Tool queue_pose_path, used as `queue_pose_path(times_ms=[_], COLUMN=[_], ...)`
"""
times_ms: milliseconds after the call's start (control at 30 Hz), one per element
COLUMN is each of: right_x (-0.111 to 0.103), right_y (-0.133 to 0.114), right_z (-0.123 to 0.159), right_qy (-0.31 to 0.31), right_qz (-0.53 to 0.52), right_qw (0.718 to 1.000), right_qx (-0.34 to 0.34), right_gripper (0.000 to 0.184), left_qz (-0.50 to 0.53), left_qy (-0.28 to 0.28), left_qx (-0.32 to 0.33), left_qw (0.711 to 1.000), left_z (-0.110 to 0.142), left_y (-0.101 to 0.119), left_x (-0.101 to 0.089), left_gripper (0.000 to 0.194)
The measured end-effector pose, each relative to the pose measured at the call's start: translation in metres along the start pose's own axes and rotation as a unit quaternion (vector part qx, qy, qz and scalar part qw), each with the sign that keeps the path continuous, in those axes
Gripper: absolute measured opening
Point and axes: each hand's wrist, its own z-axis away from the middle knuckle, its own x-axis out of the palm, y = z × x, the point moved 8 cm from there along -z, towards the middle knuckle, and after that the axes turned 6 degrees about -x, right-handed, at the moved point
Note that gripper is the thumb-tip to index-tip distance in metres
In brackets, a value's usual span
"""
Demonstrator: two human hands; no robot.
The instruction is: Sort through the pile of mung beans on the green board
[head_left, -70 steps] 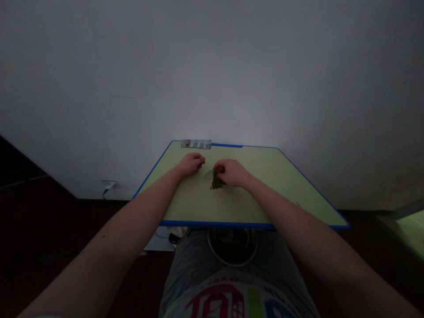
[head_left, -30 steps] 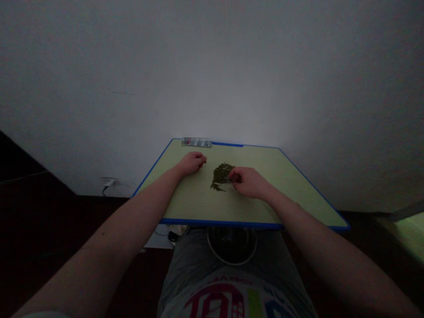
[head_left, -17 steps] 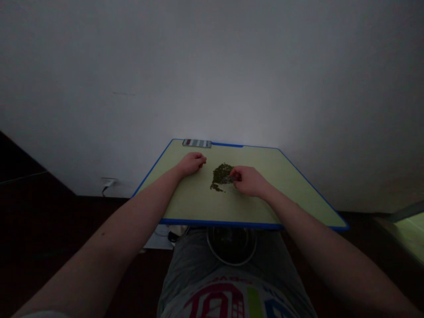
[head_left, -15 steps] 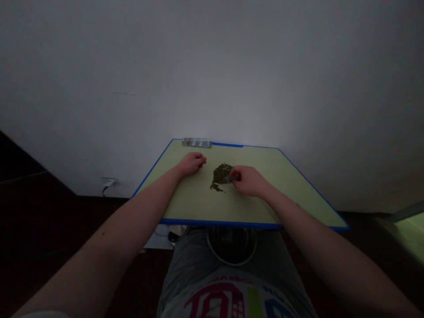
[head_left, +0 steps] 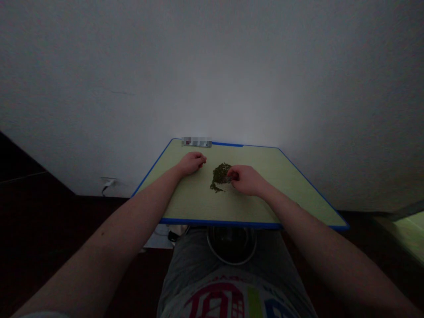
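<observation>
A loose pile of small dark green bits [head_left: 220, 174], like grains or dried leaves, lies on the pale green table [head_left: 192, 198]. My right hand [head_left: 245, 179] is at the pile's right edge, its thumb and fingers pinched together. Something greyish shows by those fingertips, too dim and small to name. Left of the pile, apart from it, my left hand [head_left: 192, 162] rests on the table with its fingers curled in. Nothing shows between them. A dark round bowl [head_left: 232, 261] with a pale rim sits on my lap, below the table's front edge; its contents are too dark to tell.
Blue edging [head_left: 218, 221] runs round the table. A flat object [head_left: 197, 144], partly blurred out, lies at the far left edge. Behind stands a plain wall [head_left: 225, 79], with a plug and cable [head_left: 107, 183] low on the left.
My right hand has shifted slightly left over the edge of the pile, staying pinched. My left hand has hardly moved.
</observation>
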Motion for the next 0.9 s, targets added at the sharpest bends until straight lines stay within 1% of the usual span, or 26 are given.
queue_pose_path(times_ms=[100,233,467,633,900], right_x=[-0.0006,0.0008,0.0019,0.0026,0.0014], right_y=[0.0016,-0.0016,-0.0064,-0.0081,-0.0036], right_z=[-0.0040,-0.0081,-0.0047,-0.0064,-0.0071], right_qy=[0.007,0.003,0.002,0.007,0.008], right_qz=[0.009,0.004,-0.011,-0.011,0.001], right_qw=[1.000,1.000,1.000,1.000,1.000], right_qx=[0.008,0.002,-0.015,-0.017,0.001], right_gripper=[0.025,0.024,0.024,0.025,0.025], left_qz=[0.003,0.000,0.011,-0.004,-0.002], left_qy=[-0.002,0.000,-0.003,0.000,0.000], left_qx=[-0.006,-0.002,0.001,0.008,0.004], left_qw=[1.000,1.000,1.000,1.000,1.000], left_z=[0.0001,0.0014,0.0019,0.0012,0.0012], left_y=[-0.0005,0.0010,0.0034,0.0038,0.0036], left_x=[0.0005,0.0001,0.0003,-0.0001,0.0001], left_gripper=[0.024,0.025,0.023,0.026,0.024])
